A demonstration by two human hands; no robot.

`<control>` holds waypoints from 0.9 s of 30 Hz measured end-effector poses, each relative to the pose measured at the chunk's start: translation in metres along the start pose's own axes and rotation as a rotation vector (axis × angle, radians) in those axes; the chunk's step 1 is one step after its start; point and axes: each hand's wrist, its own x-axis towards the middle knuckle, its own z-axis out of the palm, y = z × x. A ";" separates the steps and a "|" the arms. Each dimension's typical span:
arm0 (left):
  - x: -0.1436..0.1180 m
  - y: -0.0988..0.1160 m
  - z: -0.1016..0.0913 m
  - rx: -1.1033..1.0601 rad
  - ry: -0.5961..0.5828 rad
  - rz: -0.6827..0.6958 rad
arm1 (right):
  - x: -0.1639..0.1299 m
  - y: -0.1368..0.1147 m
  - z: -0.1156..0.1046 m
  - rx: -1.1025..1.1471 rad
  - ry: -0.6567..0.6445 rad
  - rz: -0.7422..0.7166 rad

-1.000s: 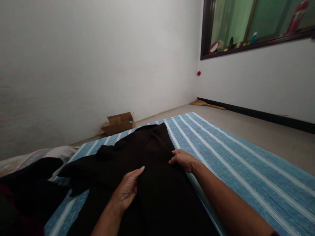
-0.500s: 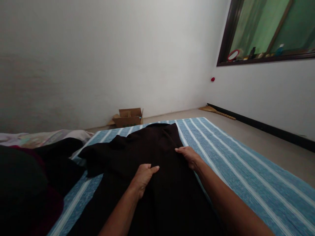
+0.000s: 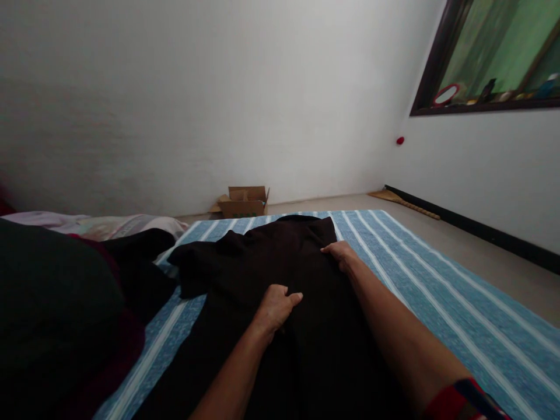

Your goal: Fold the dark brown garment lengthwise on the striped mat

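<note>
A black short-sleeved garment [image 3: 258, 262] lies spread on a blue-and-white striped bed sheet [image 3: 371, 251]. One sleeve points left and the neck end lies away from me. My left hand [image 3: 275, 306] is closed on the cloth near the middle, thumb pointing right. Farther up, my right hand [image 3: 341, 254] pinches the garment's right edge below the shoulder end. The fingertips of my left hand are hidden under its own knuckles. The lower part of the garment runs toward me, out of the picture.
At left, dark green and maroon clothing [image 3: 65, 291] is heaped beside pale bedding [image 3: 126, 224]. A cardboard box [image 3: 242, 207] stands open beyond the bed, by the wall. A straw broom [image 3: 394, 197] lies along the right wall, under a window sill holding a red-rimmed mirror [image 3: 446, 95].
My view has turned slightly left, so everything sits farther right. My right hand has slid a little along the garment's edge toward the neck end; the left keeps its place.
</note>
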 end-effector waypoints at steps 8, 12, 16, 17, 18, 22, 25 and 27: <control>0.008 -0.001 0.000 0.313 0.167 0.124 | 0.014 -0.008 0.009 -0.089 0.081 -0.132; 0.010 -0.007 -0.001 0.156 0.106 0.114 | 0.027 -0.017 0.017 -0.150 0.114 -0.150; 0.006 -0.006 -0.002 -0.017 0.053 0.097 | 0.040 -0.015 0.021 -0.227 0.127 -0.137; 0.004 -0.005 -0.002 -0.026 0.045 0.084 | 0.042 -0.014 0.021 -0.244 0.128 -0.136; 0.003 -0.004 -0.002 -0.030 0.032 0.064 | 0.044 -0.012 0.021 -0.259 0.129 -0.139; 0.000 0.000 -0.001 -0.045 -0.045 -0.035 | 0.051 -0.010 0.017 -0.301 0.150 -0.188; -0.001 -0.001 0.000 -0.033 -0.054 -0.052 | 0.056 -0.012 0.018 -0.330 0.163 -0.237; -0.001 -0.001 0.000 -0.025 -0.050 -0.045 | 0.059 -0.014 0.020 -0.349 0.167 -0.265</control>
